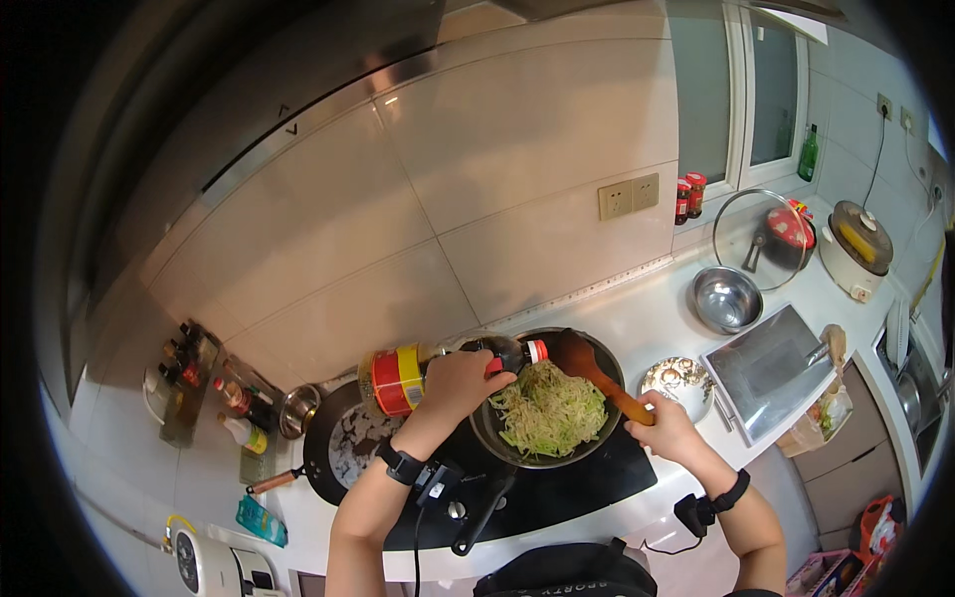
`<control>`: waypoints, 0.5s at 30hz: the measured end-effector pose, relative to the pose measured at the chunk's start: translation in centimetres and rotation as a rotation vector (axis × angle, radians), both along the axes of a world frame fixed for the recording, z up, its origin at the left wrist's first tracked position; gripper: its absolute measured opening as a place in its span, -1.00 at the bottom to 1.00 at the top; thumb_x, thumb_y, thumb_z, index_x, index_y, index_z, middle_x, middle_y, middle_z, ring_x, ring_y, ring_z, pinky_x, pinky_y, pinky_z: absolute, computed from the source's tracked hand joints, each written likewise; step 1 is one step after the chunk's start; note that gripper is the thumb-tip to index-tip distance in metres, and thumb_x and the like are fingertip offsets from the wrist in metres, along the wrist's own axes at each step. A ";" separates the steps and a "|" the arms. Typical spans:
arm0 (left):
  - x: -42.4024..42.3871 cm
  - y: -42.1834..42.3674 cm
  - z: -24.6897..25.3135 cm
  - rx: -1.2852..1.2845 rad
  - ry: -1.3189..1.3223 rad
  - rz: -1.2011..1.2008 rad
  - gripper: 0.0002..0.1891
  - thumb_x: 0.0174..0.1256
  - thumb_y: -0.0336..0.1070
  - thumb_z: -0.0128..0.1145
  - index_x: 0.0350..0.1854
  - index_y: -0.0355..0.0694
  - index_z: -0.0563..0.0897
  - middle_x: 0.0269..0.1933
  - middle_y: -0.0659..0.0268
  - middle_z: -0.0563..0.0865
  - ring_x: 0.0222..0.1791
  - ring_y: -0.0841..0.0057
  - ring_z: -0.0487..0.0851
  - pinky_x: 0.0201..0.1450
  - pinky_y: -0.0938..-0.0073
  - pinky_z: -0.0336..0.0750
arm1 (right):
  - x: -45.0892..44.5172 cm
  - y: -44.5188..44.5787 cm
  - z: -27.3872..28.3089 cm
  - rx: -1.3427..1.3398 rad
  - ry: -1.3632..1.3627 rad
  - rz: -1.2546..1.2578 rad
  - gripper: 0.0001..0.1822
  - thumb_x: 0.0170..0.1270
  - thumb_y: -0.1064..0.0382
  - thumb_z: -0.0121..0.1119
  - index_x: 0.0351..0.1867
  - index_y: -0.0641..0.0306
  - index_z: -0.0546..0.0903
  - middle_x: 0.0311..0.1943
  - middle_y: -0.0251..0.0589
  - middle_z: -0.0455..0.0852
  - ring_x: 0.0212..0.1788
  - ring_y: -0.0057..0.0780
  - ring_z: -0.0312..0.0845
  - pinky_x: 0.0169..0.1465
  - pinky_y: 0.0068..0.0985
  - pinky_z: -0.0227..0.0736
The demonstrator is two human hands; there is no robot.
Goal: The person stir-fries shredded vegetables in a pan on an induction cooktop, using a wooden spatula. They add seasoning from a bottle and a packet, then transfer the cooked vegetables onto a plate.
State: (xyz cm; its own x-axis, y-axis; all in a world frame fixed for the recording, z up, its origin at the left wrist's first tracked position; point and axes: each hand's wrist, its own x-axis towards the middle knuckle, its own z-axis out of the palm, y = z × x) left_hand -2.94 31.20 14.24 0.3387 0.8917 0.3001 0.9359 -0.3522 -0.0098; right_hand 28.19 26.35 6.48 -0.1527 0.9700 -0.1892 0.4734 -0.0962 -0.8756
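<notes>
My left hand (464, 377) grips a large plastic bottle of dark liquid (394, 380) with a red and yellow label. The bottle lies nearly level, its red-and-white neck end over the frying pan (515, 457). Whether liquid is flowing from it I cannot tell. In the pan sits a heap of pale green shreds (553, 414), mixed with thin yellowish strands. My right hand (666, 429) holds the handle of a wooden spatula (586, 362), its blade resting at the far right inside the pan. Beneath is a black glass cooktop (597, 481).
Left of the pan stands a dark wok (317, 455) with a whitish residue. To the right are a patterned plate (697, 399), a steel bowl (727, 298), a cutting board (768, 373) and a glass lid (735, 224). Seasoning bottles (242, 403) line the left wall.
</notes>
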 end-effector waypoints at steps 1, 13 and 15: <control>0.1 -0.3 0.0 -0.012 0.001 -0.001 -0.55 0.12 0.19 0.20 -0.50 -0.17 0.58 -0.56 0.20 0.63 -0.48 0.20 0.64 -0.46 0.23 0.47 | 0.7 -0.5 0.5 0.060 -0.077 0.011 -0.65 0.11 0.24 0.30 -0.12 0.32 0.49 -0.55 -0.06 0.66 -0.50 -0.25 0.63 -0.43 -0.39 0.51; -2.1 -3.4 -0.4 -0.094 -0.012 0.067 -0.54 0.10 0.21 0.21 -0.49 -0.17 0.61 -0.52 0.16 0.66 -0.44 0.15 0.65 -0.41 0.19 0.47 | -1.6 -2.5 2.1 0.341 -0.343 0.165 -0.69 0.06 0.26 0.29 -0.18 0.30 0.52 -0.54 0.10 0.65 -0.41 0.08 0.62 -0.28 -0.17 0.53; -2.7 -3.8 -0.4 -0.098 -0.033 0.089 -0.52 0.10 0.24 0.19 -0.49 -0.17 0.62 -0.52 0.13 0.66 -0.44 0.12 0.64 -0.40 0.18 0.47 | -2.3 -1.4 1.1 0.337 -0.322 0.150 -0.72 0.05 0.25 0.29 -0.23 0.32 0.57 -0.53 0.10 0.66 -0.40 0.07 0.63 -0.26 -0.19 0.54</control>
State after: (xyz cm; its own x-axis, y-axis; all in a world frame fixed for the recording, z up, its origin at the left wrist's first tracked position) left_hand -5.64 27.39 13.81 0.2487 0.9432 0.2201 0.9627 -0.2658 0.0513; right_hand 25.89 25.00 7.59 -0.2808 0.9572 0.0709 0.7122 0.2573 -0.6532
